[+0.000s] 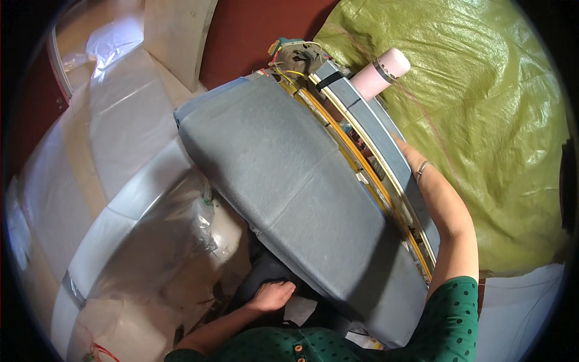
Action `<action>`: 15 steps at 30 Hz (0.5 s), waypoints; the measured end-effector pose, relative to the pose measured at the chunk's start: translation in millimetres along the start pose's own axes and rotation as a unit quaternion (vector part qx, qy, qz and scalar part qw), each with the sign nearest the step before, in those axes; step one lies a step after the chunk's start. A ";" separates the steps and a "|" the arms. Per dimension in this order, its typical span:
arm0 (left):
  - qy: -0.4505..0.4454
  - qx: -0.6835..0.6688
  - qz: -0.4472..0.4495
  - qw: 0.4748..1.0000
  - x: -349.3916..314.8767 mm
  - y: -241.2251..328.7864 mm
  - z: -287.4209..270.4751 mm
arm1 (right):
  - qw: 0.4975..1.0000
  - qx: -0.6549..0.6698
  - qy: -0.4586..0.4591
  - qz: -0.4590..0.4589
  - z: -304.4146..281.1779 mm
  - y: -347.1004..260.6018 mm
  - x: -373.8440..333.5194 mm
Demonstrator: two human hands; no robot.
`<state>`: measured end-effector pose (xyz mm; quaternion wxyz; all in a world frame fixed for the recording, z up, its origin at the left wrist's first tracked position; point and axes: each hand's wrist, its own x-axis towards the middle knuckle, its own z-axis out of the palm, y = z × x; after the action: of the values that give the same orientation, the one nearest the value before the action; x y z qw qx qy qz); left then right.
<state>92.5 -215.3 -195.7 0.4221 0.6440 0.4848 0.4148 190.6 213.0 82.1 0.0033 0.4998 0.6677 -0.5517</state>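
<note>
The large panel (301,199) wears matt grey felt-like cloth, faintly fuzzy. Beside the panel, the bottle (381,73) is smooth pink plastic, the sack (494,120) coarse woven green plastic, the sheeting (139,241) glossy clear film.

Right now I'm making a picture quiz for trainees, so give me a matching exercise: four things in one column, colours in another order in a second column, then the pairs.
Things:
1. panel
2. bottle
3. tarp
4. sleeve

Colours:
A. yellow-green
B. dark green with dots
C. grey
D. pink

Pairs: 1-C, 2-D, 3-A, 4-B
</note>
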 end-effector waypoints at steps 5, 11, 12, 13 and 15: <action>0.021 -0.019 0.007 1.000 1.1 -0.7 1.9 | 1.000 0.006 0.000 -0.013 -1.7 3.3 3.8; 0.018 -0.020 0.003 1.000 1.2 -1.7 3.8 | 0.999 0.022 0.002 -0.031 -9.7 11.8 8.2; 0.022 -0.024 0.004 0.999 0.3 -1.6 4.3 | 0.999 0.023 0.003 -0.035 -8.7 11.9 7.4; 0.026 -0.029 0.005 0.999 -0.2 -1.8 4.6 | 0.999 0.022 0.006 -0.044 -8.2 11.4 7.2; 0.022 -0.026 0.002 0.999 0.0 -3.4 5.1 | 0.998 -0.009 0.016 -0.052 -4.7 5.9 2.6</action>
<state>96.3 -215.5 -200.4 0.4269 0.6242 0.4823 0.4422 195.8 217.6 78.1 -0.0311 0.4730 0.6977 -0.5371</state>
